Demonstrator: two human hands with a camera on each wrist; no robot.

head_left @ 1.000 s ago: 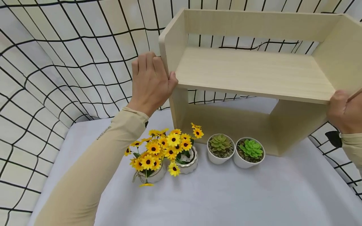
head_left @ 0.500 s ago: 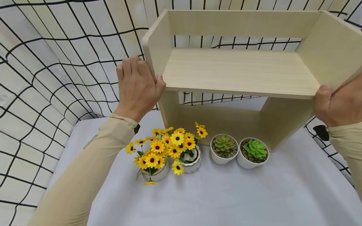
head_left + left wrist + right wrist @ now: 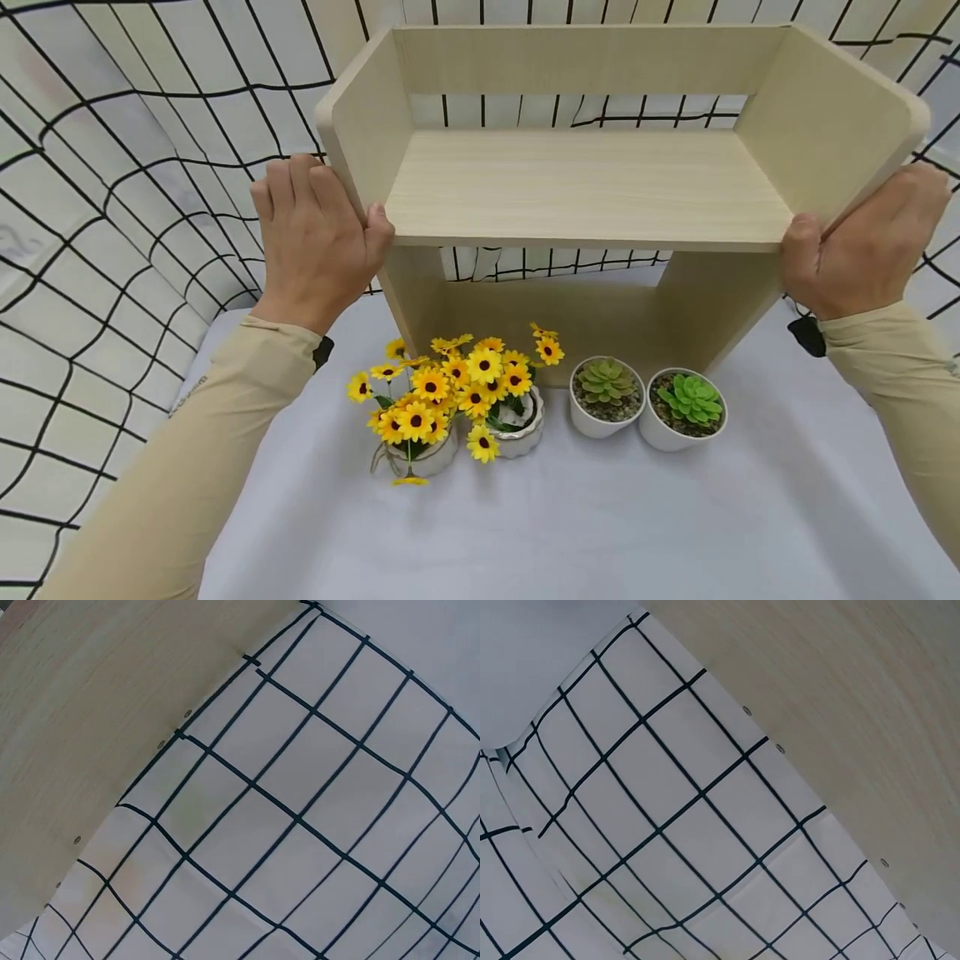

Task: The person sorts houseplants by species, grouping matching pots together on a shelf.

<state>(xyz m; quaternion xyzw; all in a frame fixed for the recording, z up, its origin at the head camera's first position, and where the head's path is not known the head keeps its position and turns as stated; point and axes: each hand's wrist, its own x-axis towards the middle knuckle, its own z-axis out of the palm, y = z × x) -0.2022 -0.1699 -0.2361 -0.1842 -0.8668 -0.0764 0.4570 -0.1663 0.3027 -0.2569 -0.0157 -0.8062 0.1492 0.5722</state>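
Note:
A pale wooden two-tier shelf (image 3: 585,187) stands at the back of the white-covered table in the head view. My left hand (image 3: 315,242) grips the outer edge of its left side panel, thumb at the middle board's front corner. On the opposite side, my right hand (image 3: 862,246) grips the right side panel, its thumb also at the board's end. The left wrist view shows the left panel's outer face (image 3: 90,712) with several small screw heads; the right wrist view shows the right panel (image 3: 840,712) much the same. Neither hand appears in the wrist views.
Before the shelf stand two pots of yellow flowers (image 3: 420,412) (image 3: 517,425) and two white pots with succulents (image 3: 606,396) (image 3: 682,408). The white cloth (image 3: 525,533) spreads in front of them. A black-and-white grid curtain (image 3: 150,208) surrounds the table.
In the head view the shelf and both hands have shifted left, and the shelf now faces more squarely forward. The pots appear slightly further right. Both hands keep their grip.

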